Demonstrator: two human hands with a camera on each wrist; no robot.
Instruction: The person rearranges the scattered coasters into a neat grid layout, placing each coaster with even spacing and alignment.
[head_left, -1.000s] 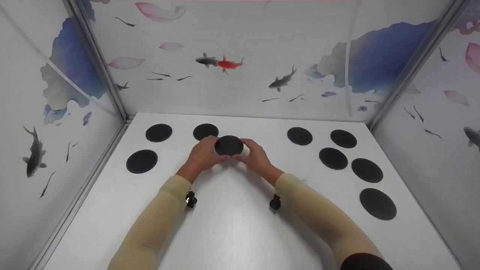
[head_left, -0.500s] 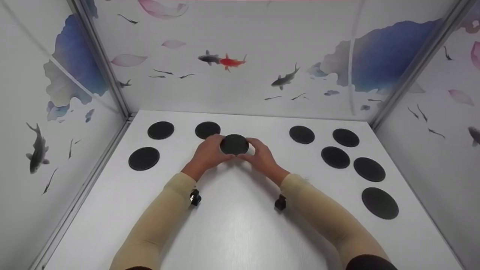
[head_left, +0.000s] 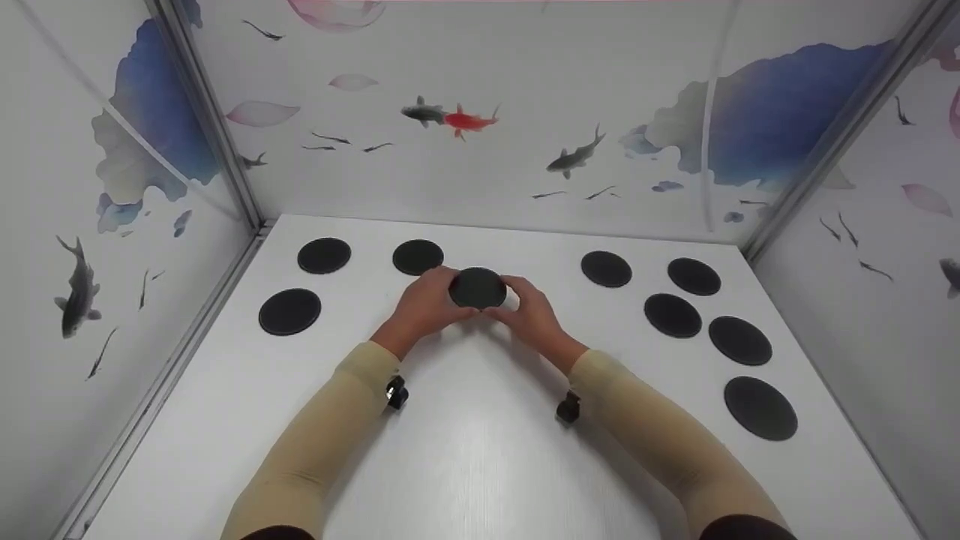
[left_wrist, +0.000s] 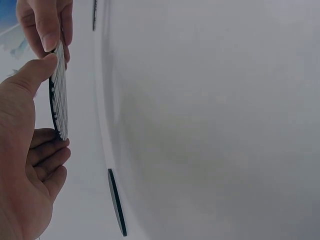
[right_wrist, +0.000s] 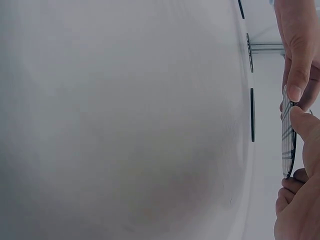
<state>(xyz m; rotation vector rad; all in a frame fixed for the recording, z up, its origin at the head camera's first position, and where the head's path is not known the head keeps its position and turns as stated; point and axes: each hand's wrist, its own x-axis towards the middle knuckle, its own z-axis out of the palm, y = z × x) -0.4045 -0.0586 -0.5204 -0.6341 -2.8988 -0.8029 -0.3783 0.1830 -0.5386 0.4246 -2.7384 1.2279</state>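
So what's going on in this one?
A person holds one round black disc between both hands, the left hand and right hand each pinching its edge above the white table. Three more discs lie flat to the left, five to the right.

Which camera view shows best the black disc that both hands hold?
The head view: the held disc shows its whole round dark face between the left hand and right hand. Both wrist views show it only edge-on, with a pale gridded underside.
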